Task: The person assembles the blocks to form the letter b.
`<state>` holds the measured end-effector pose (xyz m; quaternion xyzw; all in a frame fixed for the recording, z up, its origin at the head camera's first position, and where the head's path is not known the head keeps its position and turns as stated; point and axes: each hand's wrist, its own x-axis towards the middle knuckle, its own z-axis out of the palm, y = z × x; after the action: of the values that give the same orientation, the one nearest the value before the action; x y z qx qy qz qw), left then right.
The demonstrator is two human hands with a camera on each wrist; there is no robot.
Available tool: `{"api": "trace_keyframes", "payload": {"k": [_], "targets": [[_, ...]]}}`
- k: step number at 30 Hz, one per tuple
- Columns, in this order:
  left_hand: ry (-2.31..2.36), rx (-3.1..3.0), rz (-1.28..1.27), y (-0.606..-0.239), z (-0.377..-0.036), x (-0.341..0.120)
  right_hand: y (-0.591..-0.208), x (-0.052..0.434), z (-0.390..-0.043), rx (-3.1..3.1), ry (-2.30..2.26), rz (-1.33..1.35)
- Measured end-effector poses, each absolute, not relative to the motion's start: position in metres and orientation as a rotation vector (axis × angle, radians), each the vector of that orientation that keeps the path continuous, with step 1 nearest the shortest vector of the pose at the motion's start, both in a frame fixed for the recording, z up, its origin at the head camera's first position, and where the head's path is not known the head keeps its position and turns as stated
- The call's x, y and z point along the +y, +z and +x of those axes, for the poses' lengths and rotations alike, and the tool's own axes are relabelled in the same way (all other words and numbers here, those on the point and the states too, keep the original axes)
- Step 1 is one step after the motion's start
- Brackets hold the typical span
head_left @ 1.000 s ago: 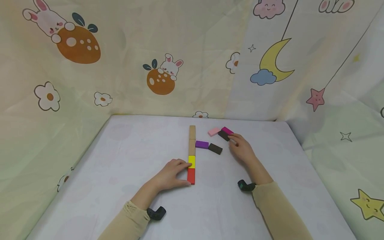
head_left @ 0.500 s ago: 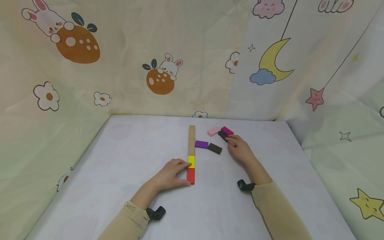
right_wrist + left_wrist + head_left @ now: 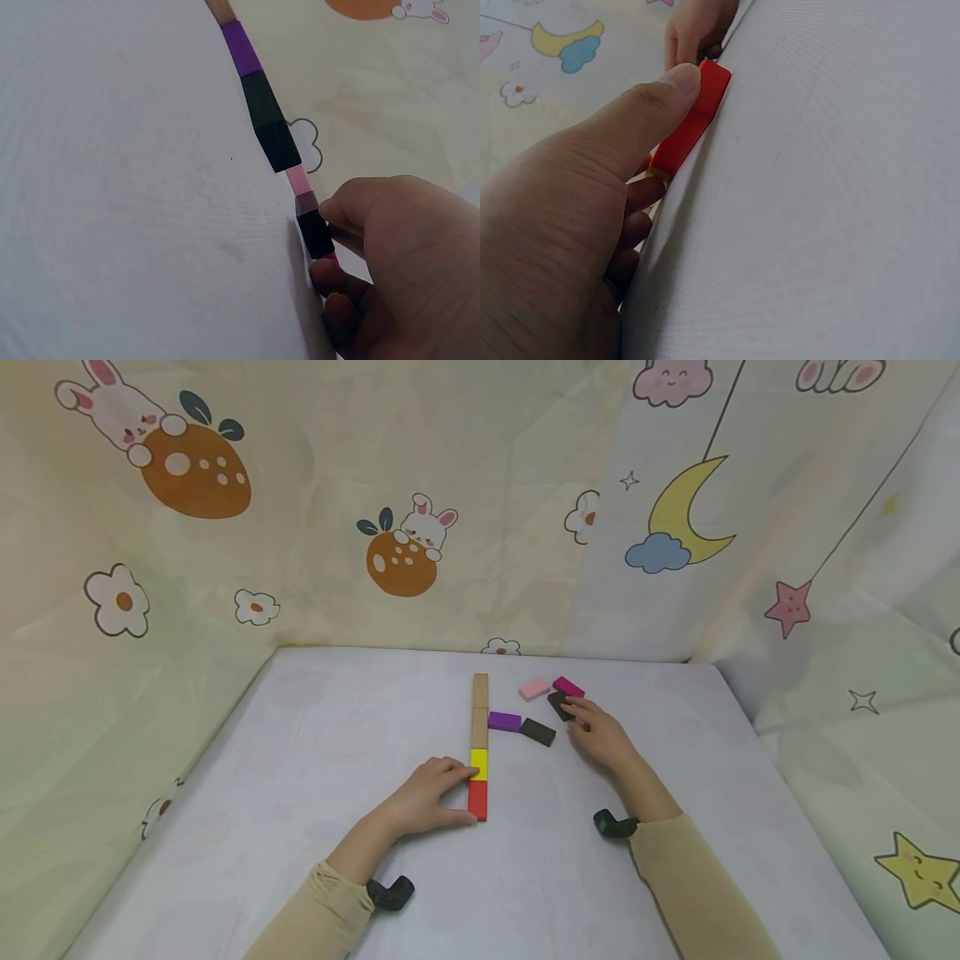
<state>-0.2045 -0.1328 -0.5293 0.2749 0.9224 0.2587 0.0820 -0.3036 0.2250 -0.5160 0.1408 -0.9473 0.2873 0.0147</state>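
Observation:
In the head view my left hand (image 3: 423, 795) is at the near end of a straight row of blocks. Its thumb touches the red block (image 3: 477, 803) and a fingertip rests on the yellow block (image 3: 480, 757). The left wrist view shows the thumb over one end of the red block, fingers bent by its other end. My right hand (image 3: 602, 737) pinches a black block (image 3: 316, 234) between thumb and fingers, low at the table. Just behind it lie a magenta block (image 3: 567, 686) and a pink block (image 3: 535, 689).
Two plain wooden blocks (image 3: 480, 712) continue the row away from me. A purple block (image 3: 504, 722) branches off to the right, followed by a second black block (image 3: 538, 732) set at an angle. A patterned cloth (image 3: 315, 510) hangs behind the white table (image 3: 300, 735).
My right hand has shifted slightly left and nearer, and the black block at its fingers has come away from the pink and magenta blocks. The left hand stays in place.

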Motion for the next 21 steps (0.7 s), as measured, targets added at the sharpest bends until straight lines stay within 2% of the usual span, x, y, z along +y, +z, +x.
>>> {"api": "trace_keyframes", "payload": {"k": [14, 21], "targets": [[0.771, 2.758, 0.814, -0.527, -0.204, -0.132, -0.515, 0.23, -0.309, -2.933, 1.054, 0.377], [0.766, 2.752, 0.799, -0.526, -0.203, -0.132, -0.51, 0.237, -0.319, -3.03, 1.15, 0.24]]}}
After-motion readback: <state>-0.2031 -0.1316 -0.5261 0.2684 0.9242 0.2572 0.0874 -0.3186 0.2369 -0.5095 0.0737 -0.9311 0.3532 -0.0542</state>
